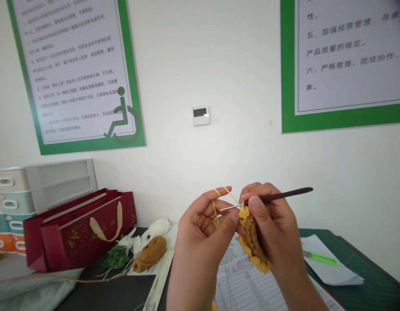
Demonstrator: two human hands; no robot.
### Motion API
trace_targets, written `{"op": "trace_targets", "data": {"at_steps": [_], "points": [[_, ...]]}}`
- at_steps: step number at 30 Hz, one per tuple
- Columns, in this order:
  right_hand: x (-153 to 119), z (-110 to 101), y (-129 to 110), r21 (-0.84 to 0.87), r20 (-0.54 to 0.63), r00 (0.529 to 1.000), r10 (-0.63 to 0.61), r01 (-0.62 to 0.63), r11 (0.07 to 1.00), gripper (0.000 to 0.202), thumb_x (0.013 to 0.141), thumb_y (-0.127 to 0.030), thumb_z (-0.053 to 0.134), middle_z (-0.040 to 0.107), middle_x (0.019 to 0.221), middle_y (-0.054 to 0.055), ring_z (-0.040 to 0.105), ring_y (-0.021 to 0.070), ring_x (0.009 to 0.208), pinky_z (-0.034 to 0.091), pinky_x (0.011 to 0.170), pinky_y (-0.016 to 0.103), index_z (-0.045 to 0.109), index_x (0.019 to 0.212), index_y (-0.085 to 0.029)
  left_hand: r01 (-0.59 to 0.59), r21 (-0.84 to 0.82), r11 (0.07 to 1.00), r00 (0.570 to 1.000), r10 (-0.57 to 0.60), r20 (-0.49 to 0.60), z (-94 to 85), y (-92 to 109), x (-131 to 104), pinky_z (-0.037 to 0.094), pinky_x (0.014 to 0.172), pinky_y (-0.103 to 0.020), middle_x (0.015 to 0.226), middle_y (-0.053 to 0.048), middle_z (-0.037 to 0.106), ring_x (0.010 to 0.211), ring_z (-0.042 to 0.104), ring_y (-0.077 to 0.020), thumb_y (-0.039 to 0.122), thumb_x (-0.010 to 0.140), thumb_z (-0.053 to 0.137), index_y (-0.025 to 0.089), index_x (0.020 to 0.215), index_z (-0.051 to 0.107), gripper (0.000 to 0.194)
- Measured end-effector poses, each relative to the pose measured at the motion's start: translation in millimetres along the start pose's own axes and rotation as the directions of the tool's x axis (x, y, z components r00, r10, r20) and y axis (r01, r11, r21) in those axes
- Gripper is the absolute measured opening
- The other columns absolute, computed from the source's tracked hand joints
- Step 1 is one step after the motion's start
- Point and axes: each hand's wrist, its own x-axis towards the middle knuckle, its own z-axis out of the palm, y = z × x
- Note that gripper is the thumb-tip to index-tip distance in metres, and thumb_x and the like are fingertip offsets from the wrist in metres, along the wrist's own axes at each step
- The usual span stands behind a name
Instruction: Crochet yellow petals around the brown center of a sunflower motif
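Note:
In the middle of the head view my right hand (pixel 273 220) grips a crochet hook (pixel 284 195) by its dark handle. The hook's thin metal shaft points left and meets the top edge of a yellow and brown crochet piece (pixel 252 237). My left hand (pixel 203 224) pinches that piece near its upper edge between thumb and fingers. Yellow yarn (pixel 216 207) loops around the raised left index finger and runs down to the hook. The crochet piece hangs below both hands, partly covered by the right thumb and palm.
On the left stand a dark red gift bag (pixel 80 233) and stacked drawers (pixel 15 203). Brown yarn (pixel 150 254), green yarn (pixel 115 258) and a ruler (pixel 159 280) lie nearby. At right, a green cutter (pixel 319 258) rests on paper over a cutting mat (pixel 378 289). Printed sheets (pixel 248 285) lie below.

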Motion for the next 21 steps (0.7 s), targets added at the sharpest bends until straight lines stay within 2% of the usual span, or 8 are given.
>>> {"op": "trace_targets", "data": {"at_steps": [8,15,21], "points": [[0.4,-0.7,0.6,-0.013,-0.004,1.000,-0.014,0.013,1.000,0.014,0.095,-0.033,0.070,0.065,0.087,0.000,0.064,0.0126,0.078,0.054,0.063,0.021,0.067,0.085,-0.024,0.007,-0.025,1.000,1.000,-0.007,-0.017,0.7,-1.2,0.5,0.056,0.068,-0.021,0.070,0.001,0.071,0.063,0.066,-0.0105,0.012,0.078,0.085,0.013,0.111,0.075,0.034],[1.0,-0.1,0.9,-0.026,-0.005,1.000,-0.016,0.016,1.000,0.015,0.095,-0.035,0.070,0.065,0.085,0.000,0.062,0.0122,0.076,0.052,0.063,0.020,0.067,0.084,-0.024,-0.003,-0.014,1.000,1.000,0.003,-0.002,-1.4,-1.8,1.3,0.053,0.062,-0.018,0.070,0.000,0.072,0.061,0.066,-0.0094,0.010,0.078,0.084,0.013,0.109,0.075,0.033],[-0.2,-0.3,2.4,-0.039,-0.013,1.000,-0.005,0.004,0.999,0.015,0.095,-0.035,0.069,0.064,0.085,0.001,0.063,0.0140,0.076,0.053,0.064,0.024,0.066,0.085,-0.024,-0.013,-0.032,0.999,1.000,0.013,0.014,-2.5,-2.7,1.6,0.056,0.062,-0.019,0.074,0.000,0.074,0.060,0.067,-0.0095,0.007,0.077,0.083,0.012,0.111,0.073,0.036]]}}
